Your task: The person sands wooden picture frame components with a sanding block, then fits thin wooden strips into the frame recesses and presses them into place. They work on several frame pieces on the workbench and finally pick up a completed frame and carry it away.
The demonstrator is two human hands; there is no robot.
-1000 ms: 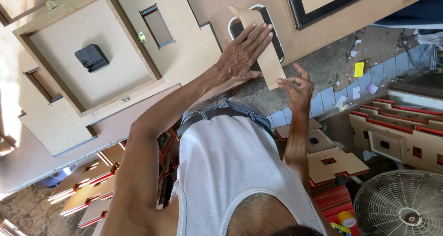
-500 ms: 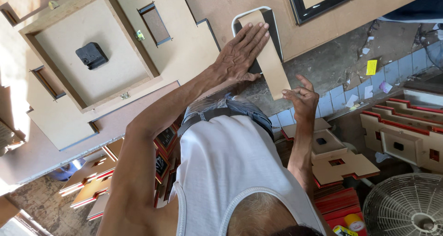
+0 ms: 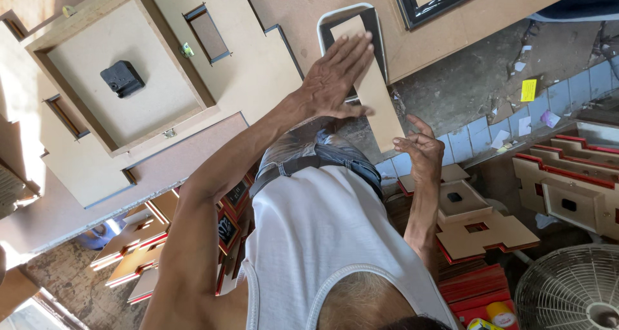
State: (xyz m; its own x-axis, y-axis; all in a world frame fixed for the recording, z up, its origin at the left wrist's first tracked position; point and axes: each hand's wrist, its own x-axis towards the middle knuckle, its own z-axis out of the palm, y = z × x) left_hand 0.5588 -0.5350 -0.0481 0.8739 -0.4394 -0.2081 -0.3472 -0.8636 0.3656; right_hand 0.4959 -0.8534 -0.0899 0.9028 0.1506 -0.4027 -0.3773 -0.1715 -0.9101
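Left hand (image 3: 335, 78) flat on board strip (image 3: 377, 107), long axis running away from body

The left hand (image 3: 335, 78) hides part of the board strip (image 3: 377, 104); at 5 o'clock, the fan (image 3: 570, 291) is cut off by the edge.

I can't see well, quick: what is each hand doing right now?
Left hand: open, palm flat on the brown board strip.
Right hand: fingers loosely curled at the strip's lower end; whether it grips cannot be told.
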